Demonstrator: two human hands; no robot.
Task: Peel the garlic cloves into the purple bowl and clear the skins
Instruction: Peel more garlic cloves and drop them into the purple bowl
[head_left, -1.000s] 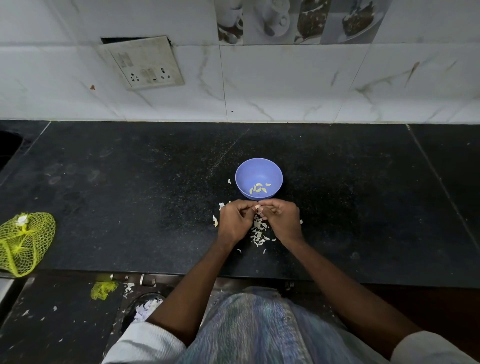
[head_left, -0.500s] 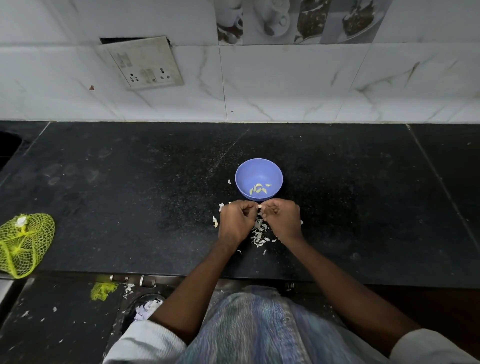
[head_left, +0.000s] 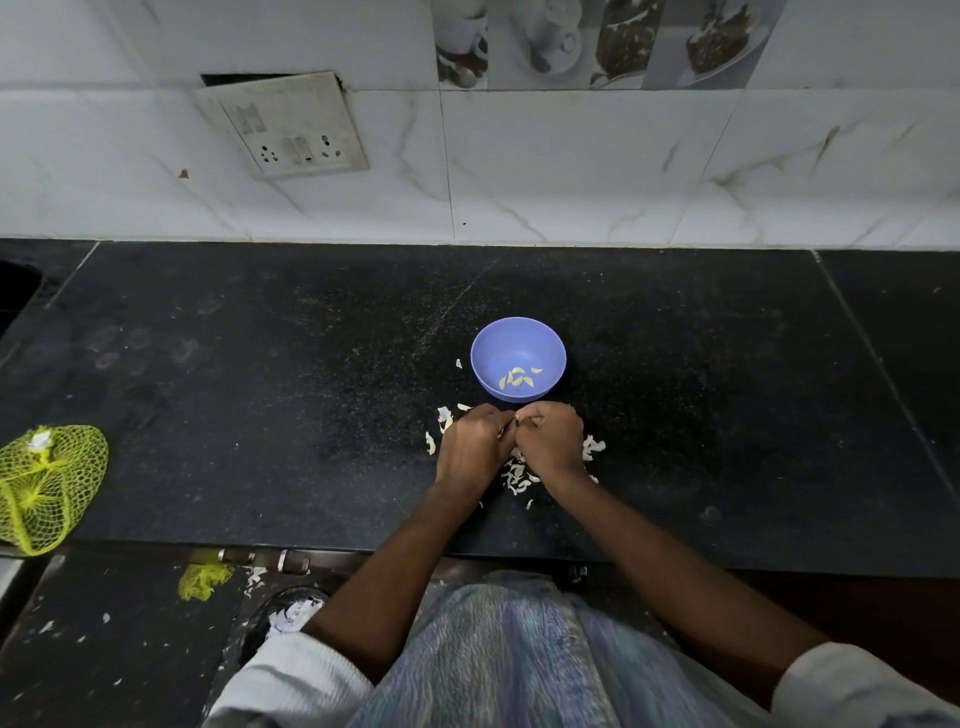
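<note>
Right now both hands meet just in front of the purple bowl (head_left: 518, 358), low over the dark desk (head_left: 260, 389). The left hand (head_left: 470, 441) and the right hand (head_left: 550, 439) each have their fingers curled in, and a pale speck shows between the fingertips: the garlic clove (head_left: 515, 417) being worked on. So each grip is clamped on that clove, pinching it from opposite sides, though the clove is too small to show how much skin remains on it.

A few peeled cloves (head_left: 517, 378) lie in the bottom of the bowl. Loose skins (head_left: 517, 475) are scattered on the desk under and around the wrists, some just beside the bowl's left side. A yellow net bag (head_left: 44, 483) sits well apart at the far left edge.

By my judgement the peeling step is under way and the clearing has not begun. The risks from here look small but real: a slippery clove could pop out of the pinch and skid off across the desk, and a torn flake of skin could drop into the bowl since the hands work so near its rim. A careless sweep later could also push skins off the front edge onto the floor
</note>
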